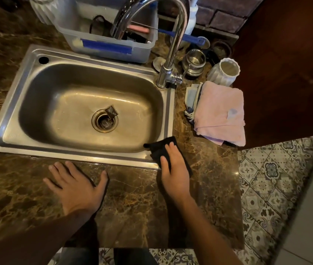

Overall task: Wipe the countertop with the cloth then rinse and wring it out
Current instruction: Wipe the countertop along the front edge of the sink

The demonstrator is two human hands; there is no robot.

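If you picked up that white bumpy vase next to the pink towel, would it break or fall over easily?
The white ribbed ceramic-looking vase probably feels stiff and a bit heavy, and would likely chip or break if dropped. It stands upright on the brown marble countertop, tall and narrow-based, so a sideways push might tip it.

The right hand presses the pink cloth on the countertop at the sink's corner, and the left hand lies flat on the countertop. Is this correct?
Not quite: in the head view the right hand presses a black cloth, not the pink one. The rest is correct.
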